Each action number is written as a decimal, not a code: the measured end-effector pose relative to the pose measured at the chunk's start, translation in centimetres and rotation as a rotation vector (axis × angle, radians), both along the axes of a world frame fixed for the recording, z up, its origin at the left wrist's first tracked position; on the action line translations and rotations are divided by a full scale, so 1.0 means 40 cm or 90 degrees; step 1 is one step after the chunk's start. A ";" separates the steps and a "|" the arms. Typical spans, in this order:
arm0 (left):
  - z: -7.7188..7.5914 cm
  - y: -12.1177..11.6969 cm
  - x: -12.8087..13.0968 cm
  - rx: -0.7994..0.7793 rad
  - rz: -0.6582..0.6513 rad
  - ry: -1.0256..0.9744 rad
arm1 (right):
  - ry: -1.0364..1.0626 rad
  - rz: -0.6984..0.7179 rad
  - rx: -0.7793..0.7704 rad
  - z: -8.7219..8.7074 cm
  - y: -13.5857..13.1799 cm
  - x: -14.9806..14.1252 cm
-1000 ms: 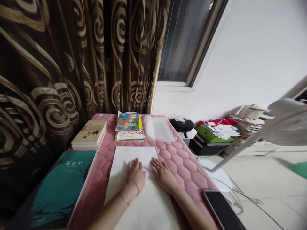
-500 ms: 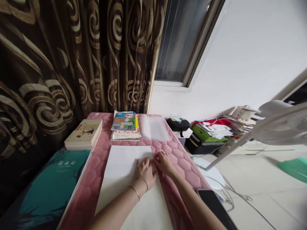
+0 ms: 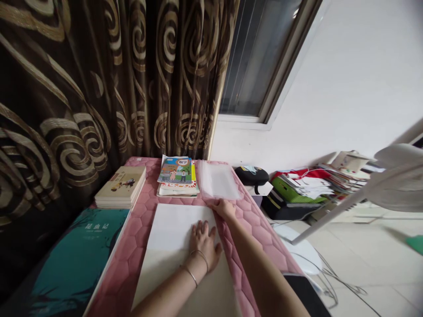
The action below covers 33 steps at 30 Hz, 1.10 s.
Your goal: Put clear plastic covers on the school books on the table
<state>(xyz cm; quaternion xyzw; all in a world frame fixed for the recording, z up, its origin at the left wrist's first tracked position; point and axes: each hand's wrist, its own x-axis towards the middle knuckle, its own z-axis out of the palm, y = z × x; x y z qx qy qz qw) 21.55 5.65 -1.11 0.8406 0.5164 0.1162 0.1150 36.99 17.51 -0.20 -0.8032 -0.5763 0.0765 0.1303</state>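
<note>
A large sheet of white paper (image 3: 175, 220) lies flat on the pink quilted table cover (image 3: 145, 224); its nearer part looks cream-coloured. My left hand (image 3: 204, 244), with two thin bangles on the wrist, rests palm down on the paper near its right side, fingers spread. At the paper's far right corner is my right hand (image 3: 224, 210), its fingers bent together at the edge; how much of the corner they pinch is partly hidden. Just beyond that hand lies a stack of clear plastic sleeves (image 3: 220, 180).
Several textbooks (image 3: 176, 174) sit at the back. Cream books (image 3: 122, 185) are stacked left, behind a teal book (image 3: 79, 259). A dark phone-like device (image 3: 304, 293) lies at the right edge. Beside the table stand a white fan (image 3: 333, 215) and piled bags and papers (image 3: 304, 185).
My right hand has moved away from the left, up to the paper's far right corner. My left hand has flattened and spread its fingers. The view has shifted slightly.
</note>
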 end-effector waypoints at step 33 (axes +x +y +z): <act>-0.007 0.004 -0.002 0.031 -0.012 0.021 | 0.003 -0.011 0.045 -0.008 -0.033 -0.015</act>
